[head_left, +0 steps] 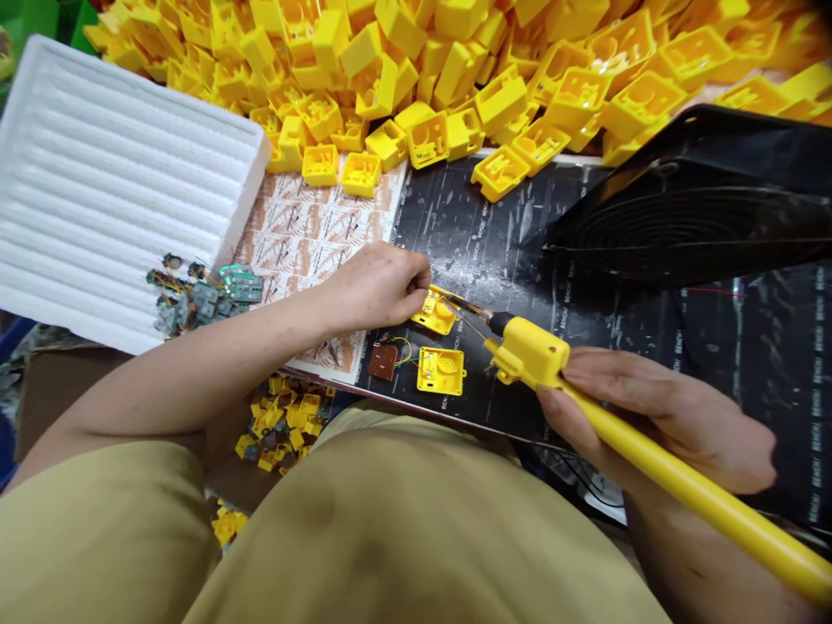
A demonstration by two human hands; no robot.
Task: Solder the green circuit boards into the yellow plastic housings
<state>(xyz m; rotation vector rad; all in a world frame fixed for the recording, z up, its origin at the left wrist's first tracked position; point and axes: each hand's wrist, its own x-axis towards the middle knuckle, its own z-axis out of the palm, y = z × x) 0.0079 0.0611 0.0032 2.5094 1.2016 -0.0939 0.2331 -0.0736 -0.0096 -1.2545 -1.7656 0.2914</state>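
Observation:
My right hand (669, 416) is wrapped round a yellow soldering iron (531, 347) with a long yellow handle or sleeve running back to the lower right. Its dark tip reaches over a small yellow plastic case (443, 317) lying on the black board. At the left edge of that case, my left hand (393, 282) is closed in a pinch; whatever lies between its fingertips is hidden. Just nearer to me sits a second yellow case (440, 373), its inside facing up. Thin coloured wires link it to a small brown circuit board (383, 360) on its left.
Many yellow cases (373, 82) are heaped along the back. A white foam tray (117, 173) stands at left, with wired small circuit boards (208, 299) at its near edge. A black fan-like housing (702, 199) occupies the right. Below the table edge is a box of yellow parts (286, 420).

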